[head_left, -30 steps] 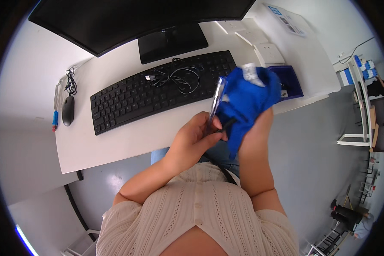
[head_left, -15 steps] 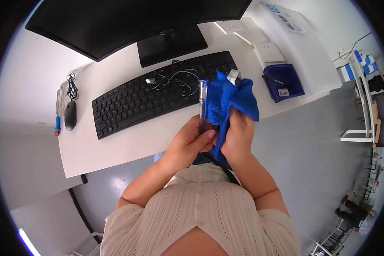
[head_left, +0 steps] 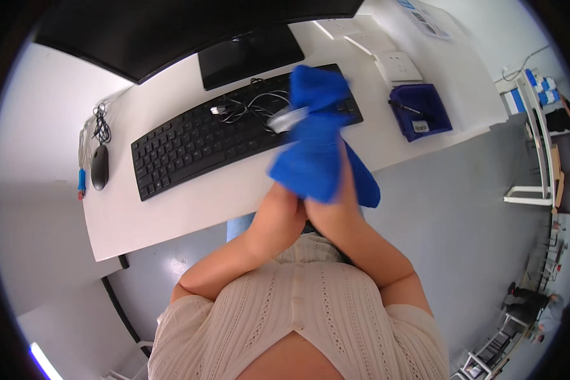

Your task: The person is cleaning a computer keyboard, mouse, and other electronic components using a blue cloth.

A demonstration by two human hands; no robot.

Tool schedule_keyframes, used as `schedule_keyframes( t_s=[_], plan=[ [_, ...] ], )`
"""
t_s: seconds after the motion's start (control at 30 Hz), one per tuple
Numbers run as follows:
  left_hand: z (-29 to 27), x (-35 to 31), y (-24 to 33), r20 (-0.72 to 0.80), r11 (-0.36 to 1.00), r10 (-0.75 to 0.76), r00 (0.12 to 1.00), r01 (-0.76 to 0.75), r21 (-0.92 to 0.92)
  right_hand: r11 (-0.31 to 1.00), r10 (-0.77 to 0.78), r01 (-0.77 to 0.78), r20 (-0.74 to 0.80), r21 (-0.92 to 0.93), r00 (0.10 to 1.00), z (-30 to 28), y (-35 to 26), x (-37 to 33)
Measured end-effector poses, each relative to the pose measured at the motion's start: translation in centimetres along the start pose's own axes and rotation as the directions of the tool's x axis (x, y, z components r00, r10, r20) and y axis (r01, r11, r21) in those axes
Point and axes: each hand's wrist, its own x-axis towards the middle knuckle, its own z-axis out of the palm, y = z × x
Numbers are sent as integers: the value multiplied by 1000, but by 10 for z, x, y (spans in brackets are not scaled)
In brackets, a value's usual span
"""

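Note:
A blue cloth (head_left: 316, 152) with a white label covers the fingers of both my hands in front of the keyboard, and it is blurred by motion. My right hand (head_left: 334, 206) is closed on the cloth, which drapes over and beside it. Close against it, my left hand (head_left: 277, 212) is curled beneath the cloth. Its fingers are mostly hidden, and the clear-and-blue pen seen in it half a second ago is now covered.
A black keyboard (head_left: 196, 149) lies on the white desk (head_left: 145, 221) with a coiled cable (head_left: 240, 111) on it. A mouse (head_left: 99, 168) is at left, a monitor (head_left: 171, 31) behind. On the right are a blue bin (head_left: 434, 104) with a pen and white socket plates (head_left: 399, 66).
The cloth has swung over to the left across my left hand and hides the pen. My right hand has moved left, up against my left hand. The view has shifted slightly.

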Motion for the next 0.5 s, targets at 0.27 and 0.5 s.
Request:
schedule_keyframes(
  t_s=[0.27,0.5],
  plan=[
    [-16,-1,12,287,921,-341,896,379,-92,982,-186,187,-47,25,981,-17,11,33],
    [-30,20,35,458,928,-279,844,359,-96,898,274,-37,-491,438,827,-90,44,43]
  ],
)
